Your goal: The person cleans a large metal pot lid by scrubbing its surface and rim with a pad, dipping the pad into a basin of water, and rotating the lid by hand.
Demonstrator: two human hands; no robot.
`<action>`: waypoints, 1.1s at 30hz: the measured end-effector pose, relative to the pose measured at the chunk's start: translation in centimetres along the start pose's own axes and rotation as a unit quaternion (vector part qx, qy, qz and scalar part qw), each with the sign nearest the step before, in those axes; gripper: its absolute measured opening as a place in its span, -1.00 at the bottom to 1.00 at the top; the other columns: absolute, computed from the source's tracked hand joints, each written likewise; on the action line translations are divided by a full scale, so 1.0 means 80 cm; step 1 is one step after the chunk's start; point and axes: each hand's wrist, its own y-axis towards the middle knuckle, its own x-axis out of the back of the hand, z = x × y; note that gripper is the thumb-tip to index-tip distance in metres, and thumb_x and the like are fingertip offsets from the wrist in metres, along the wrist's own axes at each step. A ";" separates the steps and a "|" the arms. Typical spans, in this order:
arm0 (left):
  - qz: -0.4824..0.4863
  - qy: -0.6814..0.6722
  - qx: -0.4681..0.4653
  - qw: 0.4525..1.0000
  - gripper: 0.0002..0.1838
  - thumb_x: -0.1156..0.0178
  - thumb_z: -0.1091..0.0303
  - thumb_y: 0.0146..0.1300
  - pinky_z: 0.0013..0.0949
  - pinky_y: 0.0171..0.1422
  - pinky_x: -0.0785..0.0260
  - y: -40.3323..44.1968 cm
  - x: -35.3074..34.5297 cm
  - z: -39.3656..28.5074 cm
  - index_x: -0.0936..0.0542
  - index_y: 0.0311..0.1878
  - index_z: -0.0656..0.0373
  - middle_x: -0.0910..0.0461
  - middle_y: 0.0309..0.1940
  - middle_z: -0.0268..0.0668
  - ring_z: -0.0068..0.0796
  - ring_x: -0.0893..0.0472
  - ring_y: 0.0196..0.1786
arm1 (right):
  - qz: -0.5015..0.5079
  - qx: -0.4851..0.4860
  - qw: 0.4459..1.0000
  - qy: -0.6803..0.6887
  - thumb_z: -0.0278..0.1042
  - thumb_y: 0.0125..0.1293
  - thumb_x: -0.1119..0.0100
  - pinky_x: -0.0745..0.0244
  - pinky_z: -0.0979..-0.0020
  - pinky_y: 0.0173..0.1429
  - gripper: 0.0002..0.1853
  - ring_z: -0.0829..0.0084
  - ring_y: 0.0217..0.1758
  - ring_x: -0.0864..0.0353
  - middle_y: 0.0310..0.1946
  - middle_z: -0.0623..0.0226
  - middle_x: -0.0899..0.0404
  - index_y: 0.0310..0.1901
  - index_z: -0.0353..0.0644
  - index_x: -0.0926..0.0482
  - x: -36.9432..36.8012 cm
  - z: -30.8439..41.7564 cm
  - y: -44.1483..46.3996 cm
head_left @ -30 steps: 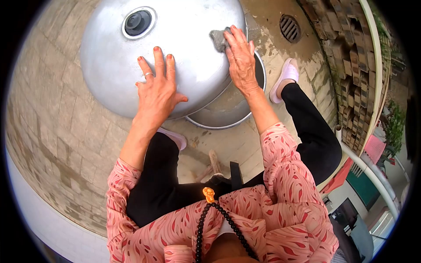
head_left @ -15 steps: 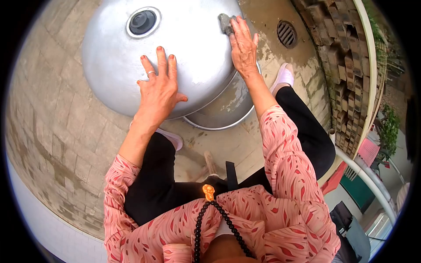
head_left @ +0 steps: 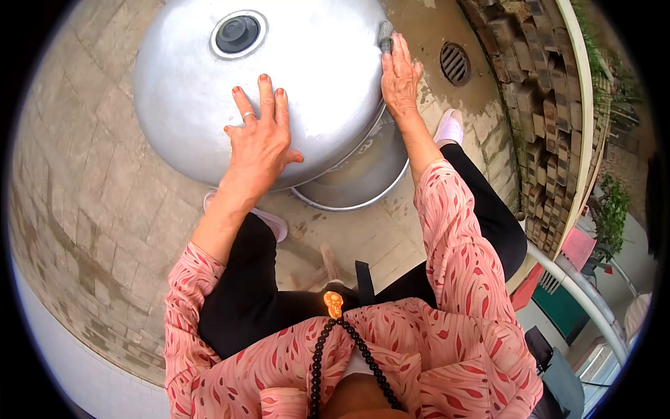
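Observation:
A large domed silver pot lid [head_left: 181,105] with a black knob [head_left: 237,33] rests tilted over a wide metal basin [head_left: 370,171]. My left hand [head_left: 259,143] lies on the near side of the dome with its fingers spread, a ring on one of them, and grips nothing. At the lid's right edge, my right hand [head_left: 400,80] presses a grey scrubbing pad [head_left: 386,36] under its fingertips. The pad's exact material is hard to make out, and part of it is hidden by the fingers. Wet marks show inside the basin.
A round drain grate [head_left: 456,64] is set in the wet paving to the right. Beyond it runs a wall of stacked bricks [head_left: 520,84]. My feet in pale shoes [head_left: 450,127] stand on both sides of the basin. Paved floor [head_left: 91,174] stretches to the left.
My right hand and the pad have moved right and slightly nearer, onto the lid's edge. The lid's knob and my left hand appear a little further right.

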 end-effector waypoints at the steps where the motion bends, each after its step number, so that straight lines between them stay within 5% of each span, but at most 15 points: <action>1: 0.000 -0.003 -0.004 1.000 0.19 -0.58 0.01 -0.27 0.24 -0.15 -0.59 0.002 0.002 -0.001 -0.20 0.42 0.35 0.07 0.51 0.17 0.53 -0.17 0.38 | -0.022 0.003 1.000 -0.003 -0.33 0.43 0.06 0.16 -0.23 0.49 -0.52 0.22 0.52 -0.16 0.47 0.23 -0.18 0.37 -0.12 -0.32 -0.007 0.005 0.003; 4: 0.001 -0.019 0.006 1.000 0.18 -0.57 0.01 -0.25 0.28 -0.11 -0.58 -0.002 -0.003 0.000 -0.21 0.42 0.36 0.07 0.51 0.15 0.52 -0.14 0.40 | 0.032 0.123 0.992 -0.004 -0.46 0.27 -0.13 0.15 -0.23 0.49 -0.42 0.11 0.53 -0.14 0.44 0.22 -0.23 0.35 -0.13 -0.35 0.002 0.063 -0.066; 9: -0.050 -0.038 -0.019 0.998 0.14 -0.54 -0.09 -0.24 0.40 -0.19 -0.53 -0.002 -0.022 0.007 -0.30 0.38 0.38 0.04 0.49 0.22 0.62 -0.12 0.37 | 0.120 0.240 0.962 -0.043 -0.39 0.24 -0.23 0.11 -0.28 0.46 -0.43 0.36 0.49 -0.25 0.41 0.43 -0.30 0.31 0.07 -0.41 0.007 0.095 -0.062; 13: -0.032 -0.040 -0.017 0.999 0.12 -0.53 -0.07 -0.20 0.44 -0.15 -0.50 -0.002 -0.013 0.005 -0.29 0.36 0.43 0.06 0.49 0.24 0.62 -0.12 0.37 | 0.012 0.164 0.982 -0.090 -0.29 0.39 -0.07 0.08 -0.30 0.44 -0.55 0.30 0.50 -0.22 0.42 0.35 -0.27 0.31 0.01 -0.38 -0.037 0.068 0.061; 16: -0.029 -0.031 -0.007 0.999 0.13 -0.55 -0.06 -0.24 0.37 -0.13 -0.53 -0.002 -0.008 0.003 -0.29 0.37 0.41 0.07 0.50 0.20 0.59 -0.10 0.39 | 0.066 0.222 0.972 -0.050 -0.32 0.33 -0.14 0.07 -0.26 0.45 -0.48 0.24 0.52 -0.18 0.44 0.30 -0.24 0.33 -0.08 -0.37 -0.028 0.102 0.007; 21: -0.050 -0.039 -0.014 0.998 0.12 -0.54 -0.05 -0.23 0.34 -0.14 -0.55 -0.008 -0.017 0.008 -0.29 0.36 0.42 0.07 0.51 0.18 0.56 -0.10 0.40 | 0.136 0.330 0.933 -0.036 -0.36 0.31 -0.17 0.08 -0.27 0.46 -0.48 0.36 0.48 -0.27 0.40 0.46 -0.33 0.31 0.12 -0.40 -0.010 0.103 0.014; 25: -0.040 -0.026 -0.017 0.999 0.13 -0.54 -0.06 -0.24 0.33 -0.13 -0.55 -0.007 -0.009 0.004 -0.29 0.36 0.42 0.05 0.50 0.18 0.55 -0.12 0.40 | 0.030 0.225 0.971 -0.070 -0.42 0.35 -0.08 0.02 -0.25 0.43 -0.53 0.31 0.50 -0.21 0.38 0.36 -0.34 0.30 -0.02 -0.40 -0.058 0.108 0.085; 27: -0.029 -0.022 -0.011 0.999 0.14 -0.54 -0.07 -0.25 0.33 -0.13 -0.55 -0.005 -0.008 0.003 -0.29 0.37 0.41 0.05 0.50 0.18 0.55 -0.13 0.39 | 0.061 0.267 0.962 -0.013 -0.42 0.34 -0.07 0.01 -0.25 0.42 -0.52 0.28 0.50 -0.22 0.41 0.34 -0.30 0.30 -0.07 -0.39 -0.050 0.124 0.041; 31: -0.035 -0.026 -0.006 0.999 0.14 -0.54 -0.09 -0.24 0.38 -0.13 -0.53 -0.005 -0.019 0.002 -0.28 0.37 0.42 0.06 0.49 0.20 0.58 -0.11 0.39 | 0.143 0.323 0.936 0.003 -0.45 0.34 -0.05 0.09 -0.23 0.48 -0.52 0.41 0.48 -0.28 0.40 0.47 -0.33 0.29 0.13 -0.43 -0.011 0.113 -0.024; 33: -0.035 -0.032 -0.019 0.999 0.13 -0.52 -0.11 -0.19 0.46 -0.15 -0.49 -0.003 -0.018 0.005 -0.29 0.36 0.44 0.06 0.48 0.24 0.62 -0.07 0.39 | 0.119 0.274 0.954 -0.016 -0.43 0.37 -0.05 0.10 -0.23 0.48 -0.53 0.42 0.48 -0.28 0.40 0.47 -0.34 0.29 0.17 -0.43 0.001 0.088 -0.003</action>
